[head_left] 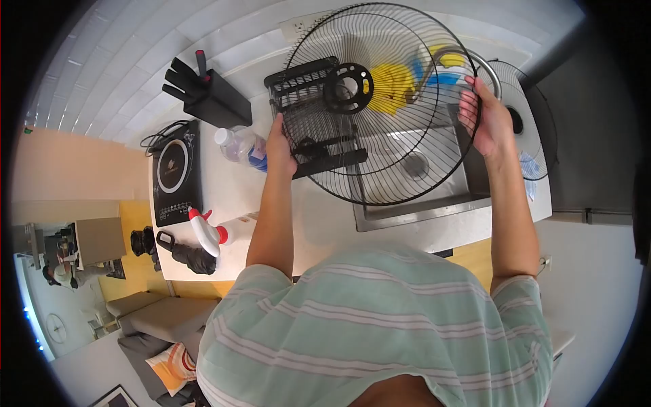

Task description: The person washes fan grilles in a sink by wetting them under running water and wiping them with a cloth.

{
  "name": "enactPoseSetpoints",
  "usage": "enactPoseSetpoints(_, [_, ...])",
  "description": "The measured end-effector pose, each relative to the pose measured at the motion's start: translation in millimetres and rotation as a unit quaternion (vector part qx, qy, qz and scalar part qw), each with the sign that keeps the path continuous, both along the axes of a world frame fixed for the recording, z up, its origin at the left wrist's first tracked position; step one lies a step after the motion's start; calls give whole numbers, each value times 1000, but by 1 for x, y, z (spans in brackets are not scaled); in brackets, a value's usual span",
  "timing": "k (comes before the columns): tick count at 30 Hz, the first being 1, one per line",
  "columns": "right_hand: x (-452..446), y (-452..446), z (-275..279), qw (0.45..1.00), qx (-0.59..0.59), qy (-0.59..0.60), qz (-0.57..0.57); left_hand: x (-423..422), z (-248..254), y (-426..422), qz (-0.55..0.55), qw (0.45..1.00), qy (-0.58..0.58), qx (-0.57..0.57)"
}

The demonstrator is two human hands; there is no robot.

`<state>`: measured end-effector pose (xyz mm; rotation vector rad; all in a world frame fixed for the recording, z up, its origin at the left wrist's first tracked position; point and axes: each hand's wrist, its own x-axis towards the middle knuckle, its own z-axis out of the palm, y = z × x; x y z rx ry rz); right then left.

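A round black wire fan grille [407,173] is held up over the steel sink [386,220], one hand at each side of its rim. My left hand [280,147] grips the left edge, beside a black dish rack [312,119] seen partly through the wires. My right hand [485,119] holds the right edge, its fingers curled at the rim. Yellow gloves [393,88] and a curved metal faucet [497,81] lie behind the grille. Another wire grille [542,146] rests at the counter's right end, near a blue-striped cloth [529,166].
Left on the counter [298,237] are a black knife block [220,102], a clear bottle [241,148], an induction cooker [178,173], a white and red spray bottle [207,234] and a black bag [195,258]. A person [64,275] is far off at the left.
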<state>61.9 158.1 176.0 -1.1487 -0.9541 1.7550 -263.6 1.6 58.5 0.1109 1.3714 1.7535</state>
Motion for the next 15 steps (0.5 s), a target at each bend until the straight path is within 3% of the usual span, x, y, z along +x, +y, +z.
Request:
enactPoseSetpoints(3, [-3,1,-20,1000,-20,24,-3,-24,-35,1,-23,998,-50,34])
enactPoseSetpoints(5, [-6,-2,-30,999,-34,28,-9,-46,-70,3,-23,999,14,27])
enactPoseSetpoints(8, [-8,-2,-37,998,-35,59,-13,-42,-59,-4,-11,995,101,-20])
enactPoseSetpoints(10, [-10,-3,-39,997,-39,62,-31,-15,-19,-7,24,980,165,-109])
enactPoseSetpoints(13, [-10,-4,-40,996,-59,59,-41,2,-23,-22,-2,890,438,-130])
enactPoseSetpoints(14, [-8,-3,-43,995,-63,69,-40,13,-12,-37,7,913,405,-52])
enactPoseSetpoints(15, [-9,-2,-45,995,-61,67,-38,25,-5,-44,96,889,443,-64])
